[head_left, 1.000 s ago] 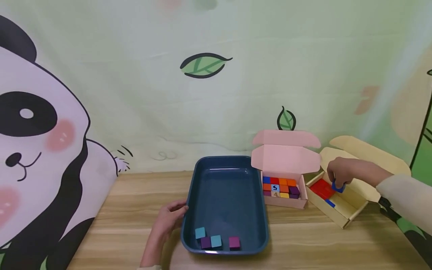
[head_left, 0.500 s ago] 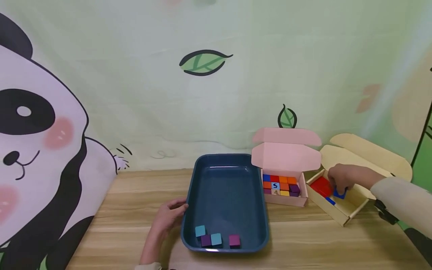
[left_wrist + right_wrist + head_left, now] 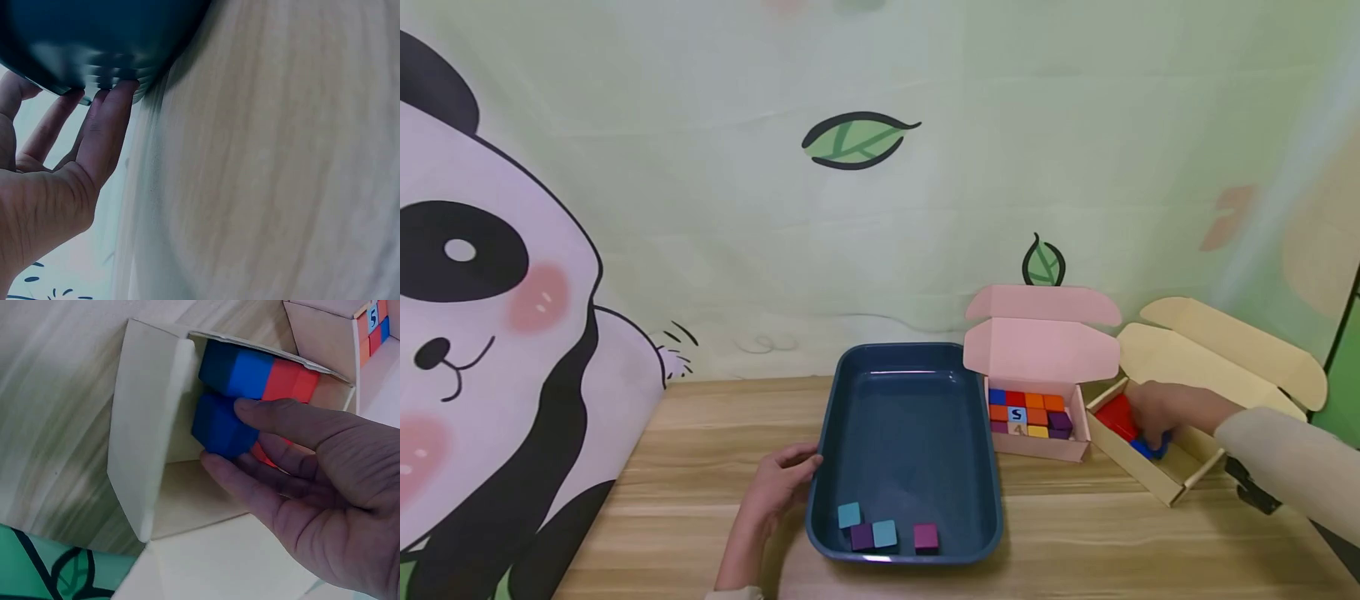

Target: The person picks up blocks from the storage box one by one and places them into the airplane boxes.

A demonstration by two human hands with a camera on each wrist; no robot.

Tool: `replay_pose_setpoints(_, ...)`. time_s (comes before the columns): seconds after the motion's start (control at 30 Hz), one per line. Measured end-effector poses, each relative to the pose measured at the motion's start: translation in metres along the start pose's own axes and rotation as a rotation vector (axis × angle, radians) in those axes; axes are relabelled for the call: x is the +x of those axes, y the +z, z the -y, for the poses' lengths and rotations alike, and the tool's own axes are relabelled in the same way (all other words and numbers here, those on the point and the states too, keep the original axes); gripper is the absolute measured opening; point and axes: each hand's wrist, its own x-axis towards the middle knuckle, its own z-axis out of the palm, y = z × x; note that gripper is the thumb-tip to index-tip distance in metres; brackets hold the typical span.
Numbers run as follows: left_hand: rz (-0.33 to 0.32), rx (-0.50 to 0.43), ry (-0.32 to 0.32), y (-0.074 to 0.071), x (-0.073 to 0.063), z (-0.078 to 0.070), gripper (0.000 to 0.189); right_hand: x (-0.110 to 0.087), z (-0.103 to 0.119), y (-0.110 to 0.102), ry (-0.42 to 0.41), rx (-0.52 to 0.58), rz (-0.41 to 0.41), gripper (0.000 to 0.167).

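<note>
My right hand [image 3: 1165, 408] reaches down into an open cream cardboard box [image 3: 187, 494]. Between thumb and fingertips it pinches a faceted blue block [image 3: 222, 428], which sits right against a second blue block [image 3: 236, 370]. Red blocks [image 3: 290, 381] lie beside them, partly hidden by the fingers. At the left side of the dark blue tray [image 3: 910, 450], my left hand [image 3: 782, 483] rests its fingertips on the outer wall near the rim, as the left wrist view shows. Inside the tray's near end are two light blue cubes [image 3: 884, 533], a purple cube [image 3: 862, 537] and a magenta cube [image 3: 926, 537].
An open pink box [image 3: 1041, 448], filled with coloured cubes, some bearing numbers, stands between the tray and the cream box. Both lids [image 3: 1041, 346] are raised at the back. Behind the wooden table [image 3: 700, 433] hangs a panda-print cloth [image 3: 737, 208].
My right hand has lowered the blue block into the cream box, bringing it up beside the other blue block. The left hand has stayed at the tray's side.
</note>
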Motion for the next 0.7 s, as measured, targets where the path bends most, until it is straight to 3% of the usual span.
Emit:
replay_pose_setpoints(0.43,-0.022,0.028,-0.015,0.000,0.005,0.002,0.033,-0.004,-0.009,0.011,-0.027,0.294,-0.027,0.040)
replay_pose_setpoints(0.6,-0.025,0.027,-0.018,-0.002,0.004,0.003,0.034,-0.007,-0.008,0.010,-0.053,0.276,-0.037,0.036)
replay_pose_setpoints(0.7,-0.030,0.030,-0.001,-0.002,0.003,0.003,0.034,-0.008,-0.006,0.008,-0.120,0.182,-0.051,0.031)
